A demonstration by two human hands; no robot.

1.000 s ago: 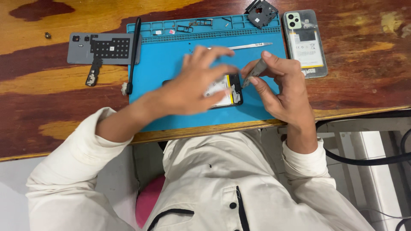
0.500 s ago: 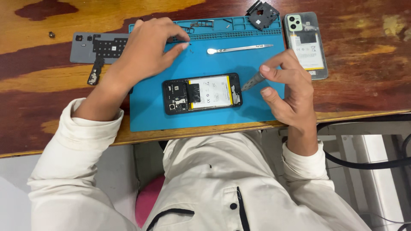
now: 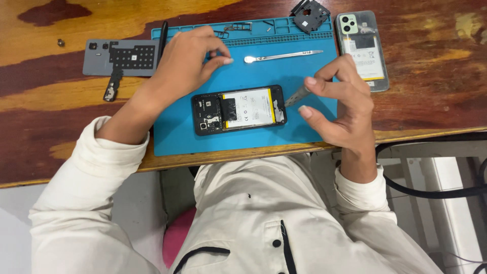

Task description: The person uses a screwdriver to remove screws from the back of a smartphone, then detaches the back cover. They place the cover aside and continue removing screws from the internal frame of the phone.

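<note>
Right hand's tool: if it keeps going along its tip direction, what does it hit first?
Probably the open phone: the tool in the right hand points left-down at its right end. Height above it is unclear.

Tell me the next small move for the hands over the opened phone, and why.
Probably bring the left hand down to steady the opened phone. The right hand pinches a thin tool whose tip sits at the phone's right end, while the phone lies unheld on the blue mat and the left fingers are pinched near the mat's top trays.

Two opened phones (image 3: 238, 109) (image 3: 362, 48), one blue mat (image 3: 177, 137), one metal spudger (image 3: 281, 55) (lying flat), two hands (image 3: 185, 63) (image 3: 340, 104).
</note>
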